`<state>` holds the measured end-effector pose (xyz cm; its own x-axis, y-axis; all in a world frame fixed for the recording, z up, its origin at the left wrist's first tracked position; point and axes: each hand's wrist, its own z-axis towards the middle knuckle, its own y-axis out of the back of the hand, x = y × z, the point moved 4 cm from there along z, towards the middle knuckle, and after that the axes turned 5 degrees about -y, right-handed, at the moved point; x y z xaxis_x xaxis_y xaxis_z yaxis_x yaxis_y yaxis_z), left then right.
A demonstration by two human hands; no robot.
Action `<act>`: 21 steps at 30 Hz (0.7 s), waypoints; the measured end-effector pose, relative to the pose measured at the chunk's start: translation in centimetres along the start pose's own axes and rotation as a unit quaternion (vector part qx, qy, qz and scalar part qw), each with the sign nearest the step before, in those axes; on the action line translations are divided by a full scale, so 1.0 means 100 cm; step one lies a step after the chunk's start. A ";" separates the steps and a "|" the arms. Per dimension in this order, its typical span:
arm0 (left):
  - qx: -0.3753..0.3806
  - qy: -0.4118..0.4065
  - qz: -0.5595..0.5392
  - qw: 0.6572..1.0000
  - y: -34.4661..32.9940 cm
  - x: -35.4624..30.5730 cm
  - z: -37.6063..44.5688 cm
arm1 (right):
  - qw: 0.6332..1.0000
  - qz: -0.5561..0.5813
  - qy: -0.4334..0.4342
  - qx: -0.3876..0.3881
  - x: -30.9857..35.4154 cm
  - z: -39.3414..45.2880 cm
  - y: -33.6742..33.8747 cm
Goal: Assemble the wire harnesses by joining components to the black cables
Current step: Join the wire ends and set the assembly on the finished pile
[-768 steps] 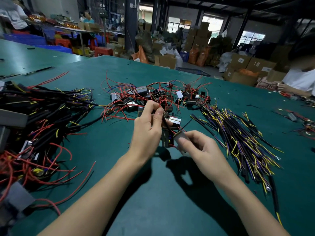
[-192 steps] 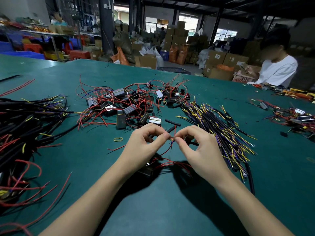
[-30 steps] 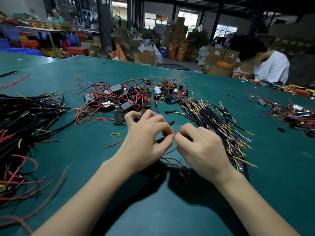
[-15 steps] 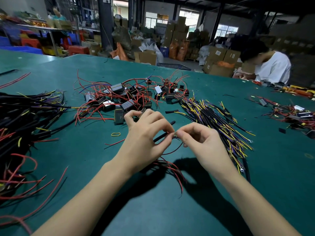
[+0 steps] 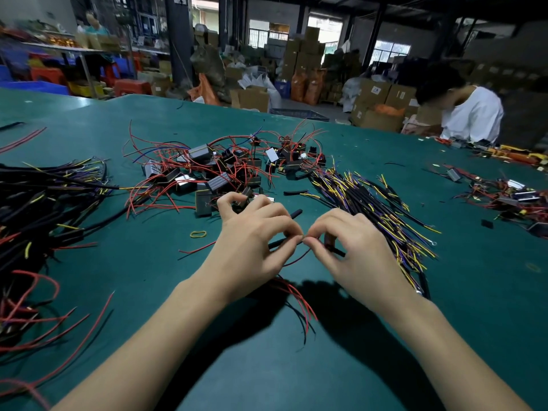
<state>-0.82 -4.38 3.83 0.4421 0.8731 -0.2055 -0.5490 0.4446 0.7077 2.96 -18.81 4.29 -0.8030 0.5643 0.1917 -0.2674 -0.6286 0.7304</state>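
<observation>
**Thin wire meets black cable at the fingertips**

Near the table's [image 5: 385,366] front edge, the left hand [image 5: 252,247] pinches a black cable [image 5: 293,215]; the right hand [image 5: 353,253] pinches a red wire [image 5: 296,256]. Both look light and limp, best held near the ends. Half a second ago, the hands sat slightly further apart.

We see a broad dark green felt-covered tabletop [image 5: 370,366]. Taking the small yellow rubber band [image 5: 198,234] as our landmark: beyond it lies a tangle of red wires and small black box components [image 5: 225,170]; to its right, a heap of black cables with yellow and purple leads [image 5: 382,209]; far to its left, a pile of black cables mixed with red wires [image 5: 35,221].
</observation>
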 end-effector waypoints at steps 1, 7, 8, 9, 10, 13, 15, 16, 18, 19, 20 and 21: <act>0.004 0.015 -0.014 1.000 -0.002 0.001 0.000 | 0.996 -0.075 0.040 -0.017 0.003 0.000 -0.001; 0.037 0.156 -0.170 0.972 -0.007 0.015 0.001 | 0.973 -0.211 0.076 -0.062 0.017 0.002 -0.013; 0.035 0.161 -0.170 0.971 -0.006 0.015 0.001 | 0.981 -0.181 0.053 -0.049 0.016 0.002 -0.015; 0.028 0.153 -0.156 0.975 -0.005 0.013 0.000 | 0.990 -0.135 0.021 -0.031 0.014 0.002 -0.015; 0.020 0.129 -0.124 0.984 -0.003 0.011 0.000 | 0.997 -0.078 -0.016 -0.011 0.010 0.001 -0.015; 0.020 0.016 0.001 1.000 -0.001 -0.001 -0.001 | 0.990 0.075 -0.102 0.057 -0.002 -0.002 -0.014; 0.024 -0.041 0.062 0.997 -0.001 -0.006 0.000 | 0.982 0.123 -0.118 0.080 -0.005 -0.002 -0.011; 0.021 -0.059 0.086 0.994 0.000 -0.008 0.001 | 0.978 0.137 -0.131 0.088 -0.006 -0.001 -0.010; 0.003 -0.088 0.121 0.989 0.002 -0.011 0.002 | 0.963 0.172 -0.173 0.111 -0.009 0.000 -0.009; -0.010 -0.097 0.133 0.986 0.004 -0.012 0.002 | 0.953 0.195 -0.196 0.125 -0.011 0.000 -0.010; -0.022 -0.104 0.142 0.984 0.006 -0.012 0.002 | 0.940 0.222 -0.216 0.139 -0.012 0.000 -0.011; -0.034 -0.109 0.147 0.982 0.007 -0.013 0.002 | 0.927 0.253 -0.233 0.151 -0.013 0.000 -0.011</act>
<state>-1.64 -5.27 4.76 0.3942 0.9056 0.1565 -0.7182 0.1974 0.6672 4.30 -18.84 3.25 -0.4500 0.4521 0.7702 0.2975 -0.7373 0.6066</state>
